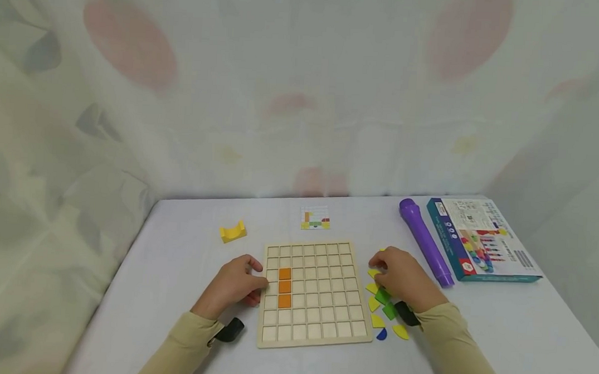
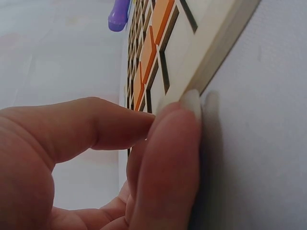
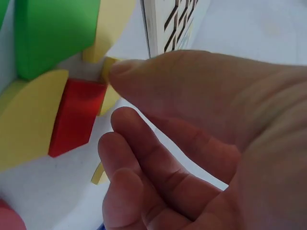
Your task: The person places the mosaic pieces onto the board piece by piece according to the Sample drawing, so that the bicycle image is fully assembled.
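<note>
My left hand [image 1: 237, 282] is at the left rim of a wooden grid board [image 1: 365, 340]. In the left wrist view its fingertips touch the board's frame [image 2: 211, 52]. Three orange square tiles [image 1: 285, 287] sit in one column of the board. My right hand [image 1: 403, 275] is over loose pieces right of the board. Its thumb and fingers are apart in the right wrist view, with nothing between them. Under and near it lie a red piece [image 3: 76, 115], a green piece [image 3: 57, 36], yellow pieces [image 3: 31, 120] and a blue half-round piece [image 1: 382, 334]. The hand hides some pieces.
Behind the board lies a small pattern card [image 1: 315, 217]. A yellow curved block [image 1: 233, 232] stands at the back left. At the right are a purple stick with a knobbed end [image 1: 425, 237] and a printed box [image 1: 485, 240]. Patterned cloth hangs behind the table.
</note>
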Tool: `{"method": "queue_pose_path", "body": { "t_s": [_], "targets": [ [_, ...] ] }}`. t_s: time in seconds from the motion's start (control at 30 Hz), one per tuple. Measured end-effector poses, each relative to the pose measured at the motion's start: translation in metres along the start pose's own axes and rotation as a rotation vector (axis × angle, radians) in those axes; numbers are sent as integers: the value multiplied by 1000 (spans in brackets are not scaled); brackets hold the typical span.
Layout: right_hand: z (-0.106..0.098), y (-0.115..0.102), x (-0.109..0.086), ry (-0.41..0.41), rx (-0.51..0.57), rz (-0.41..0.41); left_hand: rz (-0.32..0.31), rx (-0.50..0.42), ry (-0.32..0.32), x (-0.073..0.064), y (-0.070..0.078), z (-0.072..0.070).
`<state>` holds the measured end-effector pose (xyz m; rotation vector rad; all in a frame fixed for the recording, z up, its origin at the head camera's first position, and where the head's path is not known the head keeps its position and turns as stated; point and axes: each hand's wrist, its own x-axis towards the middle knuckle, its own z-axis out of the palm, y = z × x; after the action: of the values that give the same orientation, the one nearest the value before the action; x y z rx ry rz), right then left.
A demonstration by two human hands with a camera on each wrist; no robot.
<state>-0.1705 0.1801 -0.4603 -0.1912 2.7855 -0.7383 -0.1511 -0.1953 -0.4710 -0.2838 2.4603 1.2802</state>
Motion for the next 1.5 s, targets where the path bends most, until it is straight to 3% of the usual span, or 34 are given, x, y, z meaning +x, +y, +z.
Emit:
{"method": "queue_pose_path", "body": {
  "t_s": [0.5, 1.5],
  "targets": [
    [4, 1, 3, 29, -24, -29, -9, -2, 3, 0, -1, 1],
    [5, -3, 1, 40, -11, 5, 12, 19, 5, 0, 1, 0]
  ]
}}
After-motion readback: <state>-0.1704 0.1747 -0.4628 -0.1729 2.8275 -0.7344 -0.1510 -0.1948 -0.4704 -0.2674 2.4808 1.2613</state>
